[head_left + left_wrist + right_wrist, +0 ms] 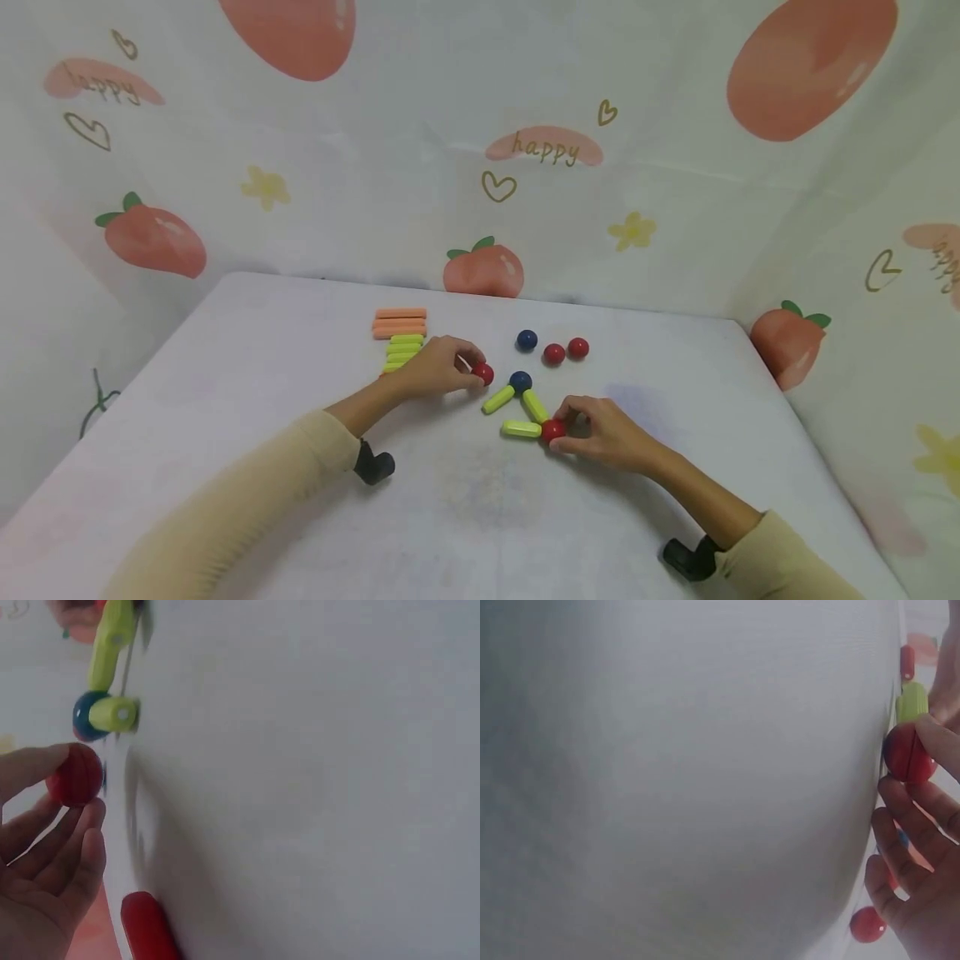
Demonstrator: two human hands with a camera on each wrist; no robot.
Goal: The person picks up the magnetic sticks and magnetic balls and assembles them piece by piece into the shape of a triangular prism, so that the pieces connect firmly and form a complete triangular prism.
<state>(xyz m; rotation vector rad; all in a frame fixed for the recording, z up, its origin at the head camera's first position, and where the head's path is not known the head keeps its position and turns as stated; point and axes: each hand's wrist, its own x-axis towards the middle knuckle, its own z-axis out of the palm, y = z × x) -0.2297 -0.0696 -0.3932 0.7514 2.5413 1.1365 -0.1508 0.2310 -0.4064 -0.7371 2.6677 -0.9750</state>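
Note:
My left hand (438, 367) pinches a red ball (483, 373) between thumb and fingers; in the left wrist view the hand (45, 847) holds this ball (76, 775) beside the joined pieces. My right hand (609, 433) pinches another red ball (552, 430), which touches a yellow-green stick (521, 428) on its left and a second one (536, 406) above. That second stick runs up to a blue ball (521, 382), from which a third stick (498, 399) slants down left. The right wrist view shows the hand (922, 862) gripping its red ball (909, 753).
Orange sticks (400, 323) lie in a stack at the back left, with yellow-green sticks (404, 347) just in front, partly behind my left hand. A blue ball (527, 340) and two red balls (554, 354) (578, 347) sit behind the joined pieces.

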